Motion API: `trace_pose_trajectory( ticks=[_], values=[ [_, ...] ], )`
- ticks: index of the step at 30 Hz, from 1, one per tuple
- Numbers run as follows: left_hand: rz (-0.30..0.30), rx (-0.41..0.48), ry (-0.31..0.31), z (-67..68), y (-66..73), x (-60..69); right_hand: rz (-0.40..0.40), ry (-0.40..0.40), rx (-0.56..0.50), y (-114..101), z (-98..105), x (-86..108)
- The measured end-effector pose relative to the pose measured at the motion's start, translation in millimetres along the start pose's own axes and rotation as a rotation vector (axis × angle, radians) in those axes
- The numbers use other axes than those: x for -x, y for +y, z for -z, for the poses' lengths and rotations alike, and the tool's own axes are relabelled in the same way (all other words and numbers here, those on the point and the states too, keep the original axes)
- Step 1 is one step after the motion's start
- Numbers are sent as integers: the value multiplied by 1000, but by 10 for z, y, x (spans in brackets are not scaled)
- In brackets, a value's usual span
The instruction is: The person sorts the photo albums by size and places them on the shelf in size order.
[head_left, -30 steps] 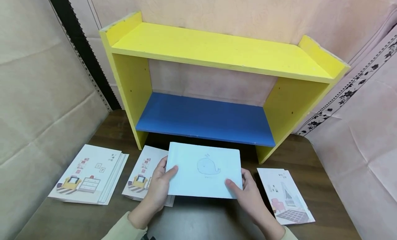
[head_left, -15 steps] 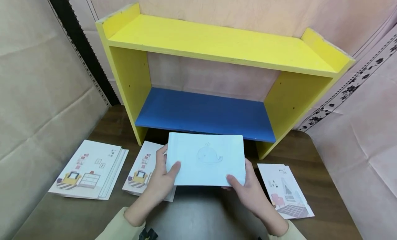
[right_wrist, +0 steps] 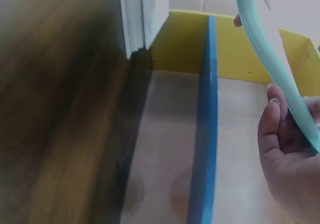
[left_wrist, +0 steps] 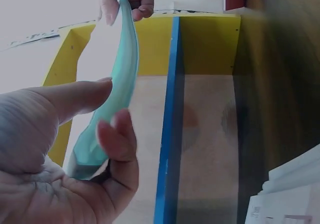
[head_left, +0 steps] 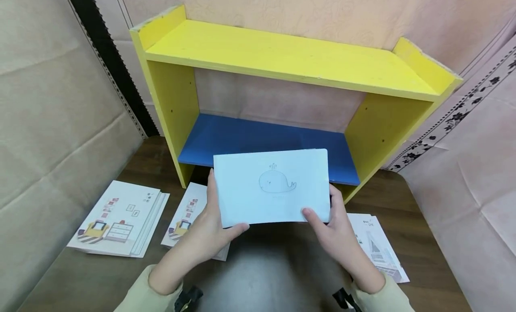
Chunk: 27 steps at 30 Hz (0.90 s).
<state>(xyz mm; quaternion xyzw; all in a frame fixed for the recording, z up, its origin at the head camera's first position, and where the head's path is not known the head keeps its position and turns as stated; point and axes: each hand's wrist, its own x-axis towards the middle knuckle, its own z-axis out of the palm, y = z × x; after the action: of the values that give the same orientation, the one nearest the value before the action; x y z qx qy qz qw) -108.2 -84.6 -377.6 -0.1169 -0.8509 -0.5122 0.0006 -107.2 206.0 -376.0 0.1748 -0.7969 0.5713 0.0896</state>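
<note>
A pale blue booklet (head_left: pixel 274 204) with a small whale drawing is held up in front of the blue shelf board, tilted towards the head camera. Its left end rests in the left hand (head_left: pixel 201 231), thumb along the lower corner and fingers behind. The right hand (head_left: pixel 338 233) pinches the lower right corner, thumb on the front. Edge-on in the left wrist view, the booklet (left_wrist: pixel 122 69) looks slightly bent, with the left hand (left_wrist: pixel 75 149) curled round its near end. In the right wrist view the right hand (right_wrist: pixel 295 159) grips the booklet (right_wrist: pixel 272 59) from below.
A bookshelf with a yellow top (head_left: pixel 290 57) and blue board (head_left: pixel 250 135) stands at the back. White booklets lie in a stack (head_left: pixel 117 218) at far left, in another (head_left: pixel 189 213) behind the left hand, and more (head_left: pixel 375 245) at right, partly behind the right hand.
Both hands have raised the blue booklet from below the blue board's front edge to overlap it in view. It has turned slightly, its right side higher, and the left thumb has slid to the lower corner.
</note>
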Motion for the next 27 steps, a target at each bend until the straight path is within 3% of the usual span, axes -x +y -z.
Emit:
trace_pose_trajectory(
  ticks=[5,10,15,20,27],
  values=[
    [-135,-23,103,38,130,-114,105,8,-25,-155,139,-134],
    [-210,-71,196,135,324,-232,267,36,-35,-335,232,-307],
    [-326,-76,264,262,504,-374,292,77,-85,-508,278,-502],
    [-471,14,323,329,659,-497,297,102,-163,-667,320,-646],
    [-571,248,343,303,767,-586,272,102,-224,-810,339,-742]
  ],
)
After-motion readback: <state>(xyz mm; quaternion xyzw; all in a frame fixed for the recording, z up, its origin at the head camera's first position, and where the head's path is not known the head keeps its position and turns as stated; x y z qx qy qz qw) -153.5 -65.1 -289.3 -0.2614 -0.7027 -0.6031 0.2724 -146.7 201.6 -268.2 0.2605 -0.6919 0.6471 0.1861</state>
